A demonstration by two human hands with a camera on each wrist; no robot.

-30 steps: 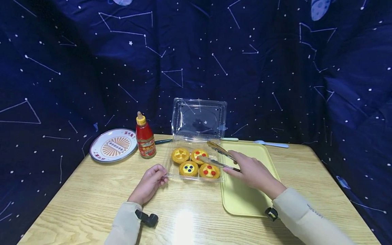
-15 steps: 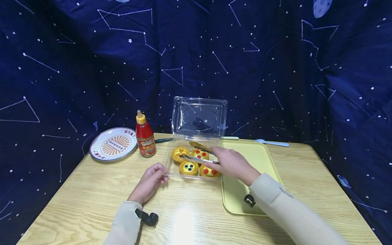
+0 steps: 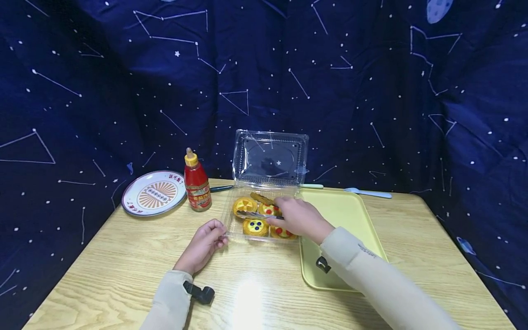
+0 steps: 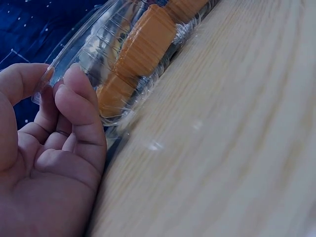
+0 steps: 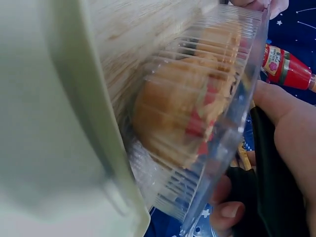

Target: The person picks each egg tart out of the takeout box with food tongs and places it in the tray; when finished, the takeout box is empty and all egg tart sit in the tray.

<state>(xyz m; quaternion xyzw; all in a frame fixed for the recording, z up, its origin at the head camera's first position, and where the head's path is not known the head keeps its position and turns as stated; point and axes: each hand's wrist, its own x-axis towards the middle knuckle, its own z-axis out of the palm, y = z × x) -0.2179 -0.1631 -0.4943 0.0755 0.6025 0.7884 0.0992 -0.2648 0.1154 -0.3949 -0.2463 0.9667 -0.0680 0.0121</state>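
Jutting leftward past the fingers of the right hand [image 3: 299,217], which grip them, the tongs [image 3: 260,215] reach over the back tarts [image 3: 244,207] in a clear container [image 3: 234,229]. Two front tarts [image 3: 255,227] sit just nearer the person. The left hand's [image 3: 206,243] fingers pinch the container's near left corner. Under the right forearm lies a yellow tray [image 3: 346,215]; beyond the left fingers are a red bottle [image 3: 198,188] and a plate [image 3: 154,195].

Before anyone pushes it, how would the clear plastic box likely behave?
The clear plastic box probably flexes: its walls look thin. Its raised lid might swing if bumped. Pushed, it might pivot where the left hand pinches it.
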